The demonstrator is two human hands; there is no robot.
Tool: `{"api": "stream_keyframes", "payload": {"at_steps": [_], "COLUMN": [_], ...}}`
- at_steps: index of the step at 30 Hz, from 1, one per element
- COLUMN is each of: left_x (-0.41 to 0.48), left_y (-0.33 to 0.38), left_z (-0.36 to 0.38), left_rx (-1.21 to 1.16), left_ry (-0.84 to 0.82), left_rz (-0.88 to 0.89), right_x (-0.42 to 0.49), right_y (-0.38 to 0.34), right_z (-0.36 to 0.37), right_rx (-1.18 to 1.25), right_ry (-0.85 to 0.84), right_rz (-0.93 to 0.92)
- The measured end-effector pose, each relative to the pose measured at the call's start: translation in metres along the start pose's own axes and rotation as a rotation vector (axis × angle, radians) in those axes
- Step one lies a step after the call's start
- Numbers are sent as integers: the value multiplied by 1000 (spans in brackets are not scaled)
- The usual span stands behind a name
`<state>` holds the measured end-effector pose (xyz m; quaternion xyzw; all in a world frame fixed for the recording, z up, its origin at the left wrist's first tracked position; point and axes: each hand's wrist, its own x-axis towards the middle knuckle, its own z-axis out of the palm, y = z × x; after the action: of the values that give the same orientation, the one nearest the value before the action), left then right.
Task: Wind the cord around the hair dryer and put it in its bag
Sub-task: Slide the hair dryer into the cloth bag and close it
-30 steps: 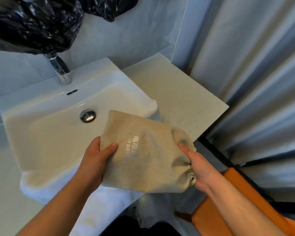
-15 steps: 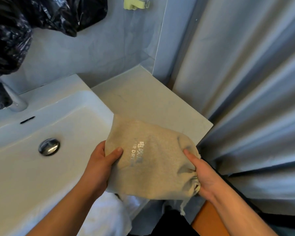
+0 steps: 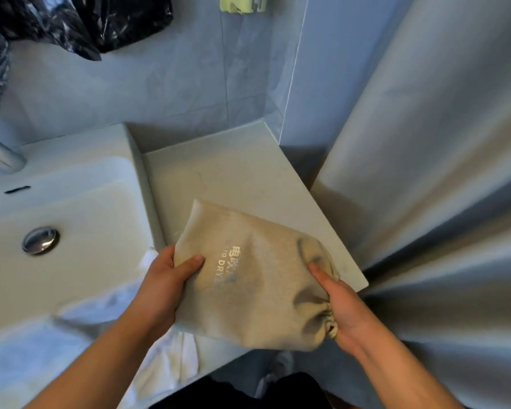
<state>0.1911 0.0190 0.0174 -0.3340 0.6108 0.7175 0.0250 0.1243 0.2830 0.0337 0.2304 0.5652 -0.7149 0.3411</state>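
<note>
Curtain (image 3: 425, 172) hung in grey folds down the whole right side. Tiled wall (image 3: 160, 93) behind, with black plastic (image 3: 80, 22) drooping from the top left corner and a pale green clip (image 3: 239, 4) at the top edge. White sink (image 3: 80, 219) filled the left, round metal drain (image 3: 40, 240) in its basin, tap (image 3: 0, 154) partly cut off at the left edge. Pale desk (image 3: 233, 178) sat just right of the sink, running back to the wall corner. White towel (image 3: 148, 343) draped over the sink's front edge, blurred.

Beige bag (image 3: 257, 287) was held between both hands above the desk's front edge, bulging, tilted with its closed corner toward the sink and its gathered mouth toward the near right. Printed lettering showed on its upper face. Dryer and cord could not be seen; shape under the cloth suggested something inside, no more.

Left hand (image 3: 165, 284) gripped the bag's left side, thumb pressed on top, fingers underneath and hidden. Right hand (image 3: 345, 311) closed around the cinched mouth, index finger stretched along the cloth, puckered fabric bunched against the palm.
</note>
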Motion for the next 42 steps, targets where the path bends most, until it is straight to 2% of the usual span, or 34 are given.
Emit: {"api": "stream_keyframes", "payload": {"at_steps": [9,15,20,24,30,36,42], "left_x": [-2,28,70,108,167,225,283], "left_y": [4,8,14,17,20,37,49], "left_z": [45,53,63,66,68,65,31], "left_rx": [-52,-57,-192,-202,-266,-247,-278], "left_ry": [152,136,168,211,374,488,582], "left_rz": [-55,-79,-142,-166,-190,-115,-125], "right_x": [44,71,103,145,210,278,337], "right_y": [-43,-64,-95,-115,-130,-147,-170], "right_z": [-33,-27,-14,3,30,70,127], "right_rx": [-62,-103,-148,-200,-232,-366,-490], "right_ry": [-124,-97,-49,-32,-49,-21,-92], "right_rz": [42,61,81,90,197,142,55]}}
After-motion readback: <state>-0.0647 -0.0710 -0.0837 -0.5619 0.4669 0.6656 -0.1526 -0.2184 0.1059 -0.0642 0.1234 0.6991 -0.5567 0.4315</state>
